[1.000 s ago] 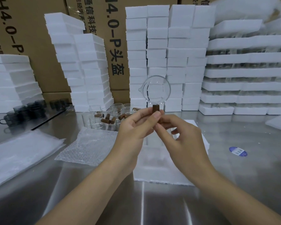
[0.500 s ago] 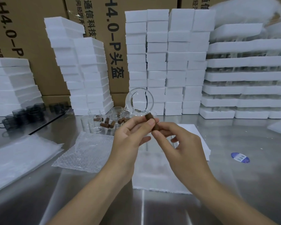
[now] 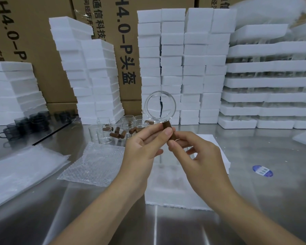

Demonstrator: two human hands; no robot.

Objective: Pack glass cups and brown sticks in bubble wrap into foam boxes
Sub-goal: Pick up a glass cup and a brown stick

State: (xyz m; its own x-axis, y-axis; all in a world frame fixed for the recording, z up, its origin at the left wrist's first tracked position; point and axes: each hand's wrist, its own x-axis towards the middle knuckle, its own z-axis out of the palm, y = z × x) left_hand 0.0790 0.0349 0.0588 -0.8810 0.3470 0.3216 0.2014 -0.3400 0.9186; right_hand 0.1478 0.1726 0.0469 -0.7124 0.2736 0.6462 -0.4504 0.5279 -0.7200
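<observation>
I hold a clear glass cup (image 3: 160, 106) up at chest height, its round mouth facing me. A brown stick (image 3: 169, 132) juts from its lower side like a handle. My left hand (image 3: 145, 147) pinches the stick near the cup, and my right hand (image 3: 196, 156) pinches its lower end. On the steel table behind lie several loose brown sticks (image 3: 117, 133) among several clear glass cups (image 3: 102, 134). A sheet of bubble wrap (image 3: 95, 163) lies left of my hands. An open white foam box (image 3: 177, 184) sits under them.
Tall stacks of white foam boxes (image 3: 180, 68) and cardboard cartons (image 3: 102, 18) line the back. Filled foam trays (image 3: 268, 96) are stacked at right. Dark glass cups (image 3: 26, 124) stand at far left, plastic sheets (image 3: 19, 170) in front of them. A blue sticker (image 3: 262, 171) lies at right.
The cup dipped left and down half a second ago and has come back up to the middle. Both hands stay pinched on the brown stick, which now points more upright.
</observation>
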